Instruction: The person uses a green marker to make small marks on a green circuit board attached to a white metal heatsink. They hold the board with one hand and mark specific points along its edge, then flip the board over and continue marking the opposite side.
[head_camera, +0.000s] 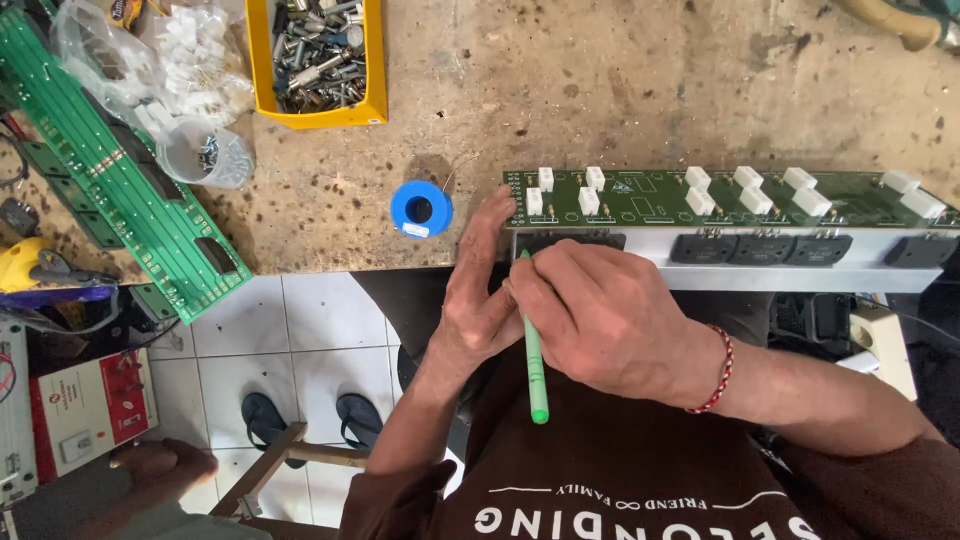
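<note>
While both of my hands work at the near edge of the tabletop (620, 90), the layout reads as follows.

Right hand: my right hand (600, 315) is closed around a green pen-shaped tool (533, 345), tip up against the left end of the metal rail (760, 272).
Left hand: my left hand (480, 290) lies just beside the right, fingers flat and loose on the left end of the green circuit board (660, 205); it grips nothing.
Green circuit board: long and narrow, lying along the near edge of the tabletop toward its right corner, with white connector blocks (700, 190) on top.
Metal rail: fixed under the board's near edge, carrying a row of black flat components (760, 248).
Wristband: a red and white beaded band (718, 372) sits on my right wrist.
Blue spool: a blue spool (420, 208) stands near the near edge, just left of my left hand.
Yellow bin: a yellow bin (318, 110) of metal parts sits at the far edge.
Second board: another green board (130, 180) lies slanted at the left edge, beside a clear cup (205, 155) and a plastic bag of white parts (190, 55).
Floor: white tiles (300, 320) with a pair of dark sandals (310, 420) below the tabletop.
</note>
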